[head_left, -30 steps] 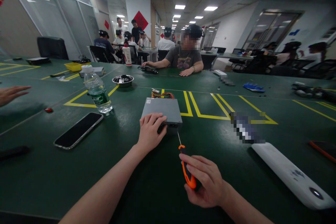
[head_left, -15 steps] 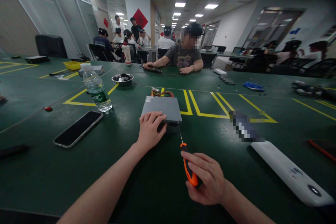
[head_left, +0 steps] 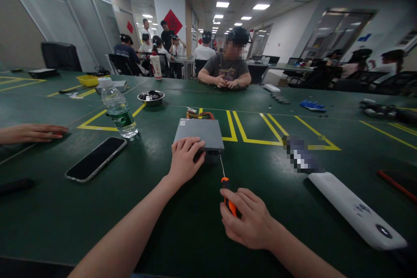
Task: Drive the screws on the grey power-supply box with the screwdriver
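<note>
Your left hand sits on the near edge of the grey metal box, fingers curled over its front and holding it down on the green table. Your right hand is closed around the orange handle of the screwdriver, whose thin shaft reaches the box's near right corner. A water bottle and a phone lie to the left. Another person's hand rests flat at the far left.
</note>
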Tool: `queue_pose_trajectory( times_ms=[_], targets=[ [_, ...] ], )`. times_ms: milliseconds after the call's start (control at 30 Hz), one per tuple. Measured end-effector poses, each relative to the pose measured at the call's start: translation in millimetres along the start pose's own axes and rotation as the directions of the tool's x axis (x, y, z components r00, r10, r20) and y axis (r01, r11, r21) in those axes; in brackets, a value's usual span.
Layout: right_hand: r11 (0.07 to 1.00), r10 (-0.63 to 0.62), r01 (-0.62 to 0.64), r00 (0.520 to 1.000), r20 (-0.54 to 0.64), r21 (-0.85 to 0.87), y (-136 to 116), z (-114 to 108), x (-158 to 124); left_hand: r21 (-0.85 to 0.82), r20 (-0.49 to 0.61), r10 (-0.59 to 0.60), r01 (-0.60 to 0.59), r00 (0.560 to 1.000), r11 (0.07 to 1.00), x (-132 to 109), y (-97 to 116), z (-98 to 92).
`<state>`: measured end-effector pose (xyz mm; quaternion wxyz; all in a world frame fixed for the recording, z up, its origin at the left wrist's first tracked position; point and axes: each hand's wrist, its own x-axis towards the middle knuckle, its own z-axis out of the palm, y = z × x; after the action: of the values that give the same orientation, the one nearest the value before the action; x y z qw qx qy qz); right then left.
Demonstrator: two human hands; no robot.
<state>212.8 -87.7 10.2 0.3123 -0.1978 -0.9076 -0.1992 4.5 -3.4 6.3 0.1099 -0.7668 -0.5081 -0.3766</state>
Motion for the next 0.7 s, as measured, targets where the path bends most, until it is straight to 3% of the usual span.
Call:
queue_pose_trajectory(
  times_ms=[167,433,567,700],
  targets=[
    [0.991,0.005,-0.018,0.995,0.101,0.130,-2,3,-1,-0.003,-0.004,-0.004,0.003,1.000,1.000,0,0,0.6],
    [0.972,0.035,-0.058,0.994,0.104,0.228,-6,16,-2,-0.002,-0.012,-0.003,0.003,1.000,1.000,0,0,0.6],
    [0.959,0.061,-0.103,0.984,0.165,0.264,-6,11,1,-0.005,-0.012,-0.003,0.003,1.000,1.000,0,0,0.6],
    [0.973,0.018,-0.067,0.976,0.215,0.222,-6,6,5,-0.007,-0.012,-0.009,0.009,1.000,1.000,0,0,0.8]
  ],
)
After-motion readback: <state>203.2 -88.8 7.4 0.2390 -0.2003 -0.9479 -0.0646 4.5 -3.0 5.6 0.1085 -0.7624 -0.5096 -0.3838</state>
